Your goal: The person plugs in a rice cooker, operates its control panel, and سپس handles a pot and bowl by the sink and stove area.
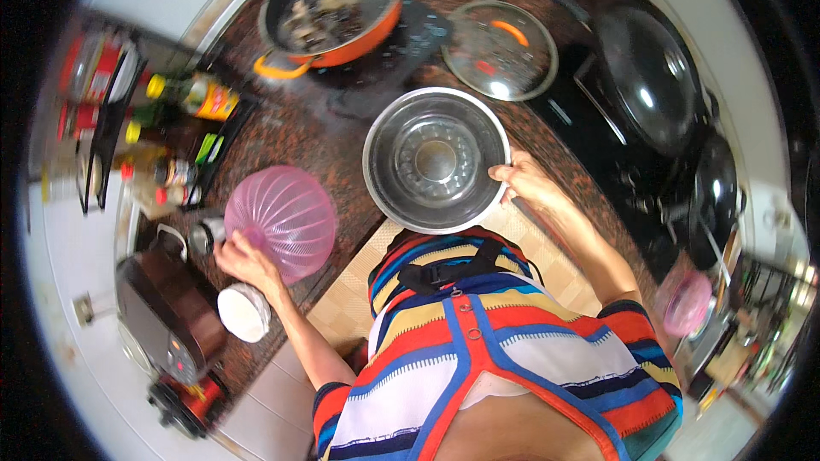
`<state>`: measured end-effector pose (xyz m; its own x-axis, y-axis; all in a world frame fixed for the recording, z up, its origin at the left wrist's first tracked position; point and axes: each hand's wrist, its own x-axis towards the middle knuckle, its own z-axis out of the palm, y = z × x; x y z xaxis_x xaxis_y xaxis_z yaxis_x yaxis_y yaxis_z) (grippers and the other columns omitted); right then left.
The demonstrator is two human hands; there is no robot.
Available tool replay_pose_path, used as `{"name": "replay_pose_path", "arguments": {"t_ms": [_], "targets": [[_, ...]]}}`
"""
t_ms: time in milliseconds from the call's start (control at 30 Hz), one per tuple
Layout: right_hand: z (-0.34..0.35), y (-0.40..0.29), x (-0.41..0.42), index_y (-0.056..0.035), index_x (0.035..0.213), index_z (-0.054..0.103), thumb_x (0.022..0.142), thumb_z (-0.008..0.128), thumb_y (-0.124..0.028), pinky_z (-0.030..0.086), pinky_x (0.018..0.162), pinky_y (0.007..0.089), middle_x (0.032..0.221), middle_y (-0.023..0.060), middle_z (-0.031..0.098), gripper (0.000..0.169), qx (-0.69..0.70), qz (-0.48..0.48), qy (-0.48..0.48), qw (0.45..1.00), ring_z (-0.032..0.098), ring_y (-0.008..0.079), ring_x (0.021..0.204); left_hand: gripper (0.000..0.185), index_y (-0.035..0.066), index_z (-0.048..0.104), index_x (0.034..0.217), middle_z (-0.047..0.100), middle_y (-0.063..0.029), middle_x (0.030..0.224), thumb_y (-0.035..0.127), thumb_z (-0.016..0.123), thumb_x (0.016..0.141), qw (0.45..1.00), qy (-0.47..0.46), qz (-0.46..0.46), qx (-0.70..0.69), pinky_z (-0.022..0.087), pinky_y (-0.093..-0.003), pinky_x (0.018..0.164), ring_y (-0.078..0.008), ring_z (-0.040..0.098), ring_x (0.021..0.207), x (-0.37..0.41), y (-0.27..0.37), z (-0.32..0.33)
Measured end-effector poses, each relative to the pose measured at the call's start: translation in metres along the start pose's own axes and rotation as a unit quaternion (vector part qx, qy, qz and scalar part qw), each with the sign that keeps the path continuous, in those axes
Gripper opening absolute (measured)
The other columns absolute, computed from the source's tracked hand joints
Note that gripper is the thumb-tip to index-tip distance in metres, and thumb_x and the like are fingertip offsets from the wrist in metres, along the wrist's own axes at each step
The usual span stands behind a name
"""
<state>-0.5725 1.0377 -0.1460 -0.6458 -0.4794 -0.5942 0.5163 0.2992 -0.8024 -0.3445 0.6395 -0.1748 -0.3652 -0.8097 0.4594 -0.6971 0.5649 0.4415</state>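
Observation:
My right hand (532, 182) grips the right rim of a stainless steel mixing bowl (435, 205), thumb on the inner side. Nothing but shine and a ring pattern shows inside the bowl, which is held in front of my body over the counter's edge. To the left, my left hand (250, 262) has its fingers on the ribbed pink plastic colander (291, 218), near the point where its ribs meet. The hand covers that part of the colander. Beyond the bowl stands an orange pan (359, 45) with dark and pale food pieces in liquid.
A glass lid (503, 54) with an orange handle lies right of the pan. Farther right are a black lidded wok (647, 77) and a black glass cooktop (576, 102). Bottles fill a rack (186, 102) at left, above a rice cooker (173, 314) and a white bowl (243, 312).

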Motion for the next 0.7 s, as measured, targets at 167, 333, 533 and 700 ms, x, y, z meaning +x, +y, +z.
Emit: {"name": "replay_pose_path", "arguments": {"t_ms": [167,333,533,700], "targets": [[-0.032,0.054,-0.062,0.0049,0.101,0.050,0.080,0.052,-0.010,0.047,0.041,0.0243,0.076,0.0131,0.061,0.026,0.086,0.015,0.096,0.992,0.057,0.0157,0.049,0.039,-0.004,0.053,0.095,0.043,-0.0226,0.120,0.035,0.051,0.088,0.994,0.018,0.071,-0.081,0.031,-0.0451,0.094,-0.0346,0.039,0.113,-0.014,0.042,0.003],[-0.057,0.102,-0.129,0.0086,0.095,0.054,0.081,0.052,-0.011,0.048,0.041,0.0254,0.075,0.0144,0.062,0.024,0.145,0.028,0.166,0.975,0.058,0.0170,0.051,0.032,0.003,0.054,0.093,0.047,-0.0169,0.121,0.034,0.054,0.086,0.970,-0.077,0.208,-0.099,0.030,-0.0460,0.094,-0.0334,0.041,0.115,-0.077,0.128,0.017],[-0.061,0.154,-0.215,0.0089,0.100,0.051,0.082,0.049,-0.008,0.049,0.041,0.0238,0.076,0.0140,0.061,0.025,0.210,0.012,0.290,0.934,0.060,0.0168,0.054,0.027,0.004,0.056,0.093,0.048,-0.0190,0.116,0.029,0.061,0.081,0.927,-0.216,0.260,-0.163,0.034,-0.0441,0.091,-0.0346,0.043,0.110,-0.086,0.145,0.069],[-0.041,0.216,-0.253,0.0106,0.101,0.049,0.082,0.049,-0.006,0.050,0.039,0.0226,0.074,0.0148,0.060,0.025,0.323,0.001,0.386,0.864,0.058,0.0165,0.049,0.020,0.000,0.052,0.096,0.053,-0.0114,0.095,0.011,0.060,0.081,0.806,-0.436,0.211,-0.339,0.042,-0.0340,0.080,-0.0211,0.051,0.092,-0.120,0.198,0.110]]}}
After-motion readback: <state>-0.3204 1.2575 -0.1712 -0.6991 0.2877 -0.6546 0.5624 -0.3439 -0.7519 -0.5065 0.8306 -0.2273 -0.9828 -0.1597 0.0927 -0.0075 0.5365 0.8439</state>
